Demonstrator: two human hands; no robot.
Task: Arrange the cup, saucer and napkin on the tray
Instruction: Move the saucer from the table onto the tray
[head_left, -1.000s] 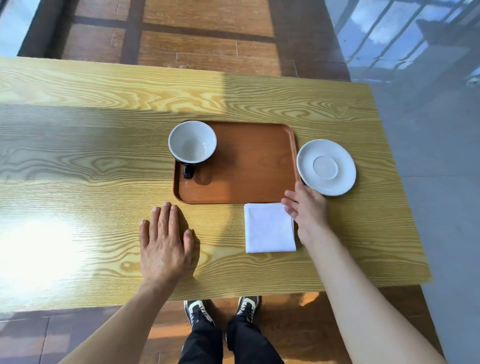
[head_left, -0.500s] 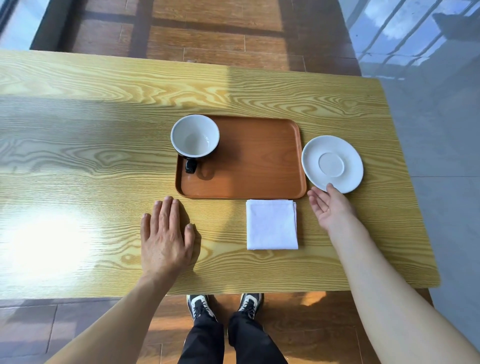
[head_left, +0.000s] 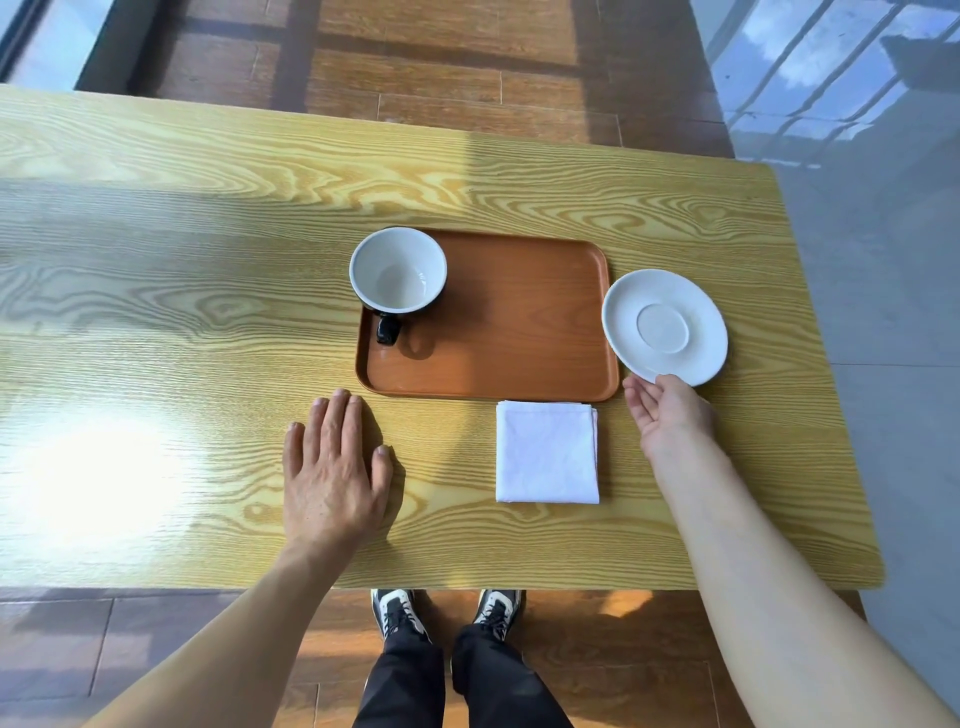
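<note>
A brown tray (head_left: 519, 332) lies on the wooden table. A cup (head_left: 398, 270), white inside and black outside, stands in the tray's far left corner with its handle toward me. A white saucer (head_left: 664, 326) sits on the table just right of the tray. A folded white napkin (head_left: 547, 451) lies in front of the tray's near right corner. My right hand (head_left: 669, 415) is palm-up at the saucer's near rim, fingertips touching its edge. My left hand (head_left: 332, 467) rests flat on the table, left of the napkin and apart from the tray.
The yellow wood-grain table (head_left: 182, 312) ends close on the right, past the saucer. Its near edge runs just above my shoes (head_left: 447, 613). Strong sun glare falls on the table's left part.
My right hand has moved from the napkin's right edge to the saucer's near rim and turned palm-up. The left hand, cup, tray and napkin have stayed in place.
</note>
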